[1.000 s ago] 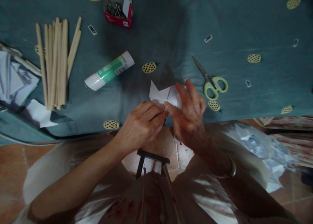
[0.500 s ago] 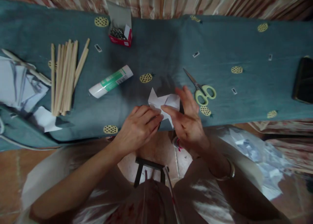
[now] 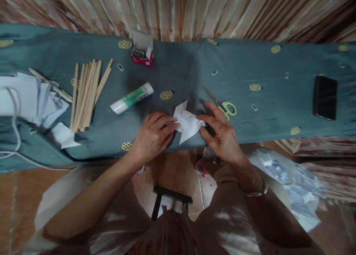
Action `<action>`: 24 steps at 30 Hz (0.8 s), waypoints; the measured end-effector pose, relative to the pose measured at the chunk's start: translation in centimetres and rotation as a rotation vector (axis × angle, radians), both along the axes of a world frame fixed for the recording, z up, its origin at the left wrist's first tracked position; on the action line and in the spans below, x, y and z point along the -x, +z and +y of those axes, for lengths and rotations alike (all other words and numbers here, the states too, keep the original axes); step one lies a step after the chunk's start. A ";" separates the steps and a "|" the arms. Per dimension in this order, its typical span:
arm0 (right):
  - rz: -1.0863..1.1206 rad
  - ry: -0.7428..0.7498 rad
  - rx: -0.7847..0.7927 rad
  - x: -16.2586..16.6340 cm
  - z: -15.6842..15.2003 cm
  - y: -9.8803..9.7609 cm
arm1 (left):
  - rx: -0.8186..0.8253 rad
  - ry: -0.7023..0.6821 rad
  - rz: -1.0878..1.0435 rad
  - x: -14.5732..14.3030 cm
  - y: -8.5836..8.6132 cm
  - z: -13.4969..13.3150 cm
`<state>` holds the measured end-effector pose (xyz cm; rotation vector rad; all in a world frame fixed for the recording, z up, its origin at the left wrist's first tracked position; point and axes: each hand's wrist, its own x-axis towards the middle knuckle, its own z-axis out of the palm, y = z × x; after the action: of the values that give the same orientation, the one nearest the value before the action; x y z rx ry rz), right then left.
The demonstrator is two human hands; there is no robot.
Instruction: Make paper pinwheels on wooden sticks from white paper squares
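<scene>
A white paper shape is held between both hands just above the near edge of the blue-green cloth. The left hand is half closed, its fingertips pinched on the shape's left side. The right hand is loosely curled, with forefinger and thumb closed on the right tip; the other fingers are kept free.

The paper is already cut and folded into several pointed flaps, so the cutting seems to be done. The scissors are laid down just beyond the right hand, blades closed. Nothing is seen fixed to the shape yet. The glue stick lies capped near the left hand. The wooden sticks are bundled well to the left. The open box of pins stands at the far edge, none of them touched. Joining the paper to anything is therefore judged to be left. Paper scraps are piled at the far left, and a phone lies at the right.
</scene>
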<state>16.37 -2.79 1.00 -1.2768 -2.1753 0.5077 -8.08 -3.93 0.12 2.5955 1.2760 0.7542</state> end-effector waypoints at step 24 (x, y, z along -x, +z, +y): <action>0.070 -0.053 -0.102 0.3 -1.5 0.0 | 0.182 0.120 -0.313 -0.6 0.1 -0.4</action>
<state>16.05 -4.25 0.97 -1.2399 -2.0774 0.4090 -7.46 -4.35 0.25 2.1720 1.3398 0.9699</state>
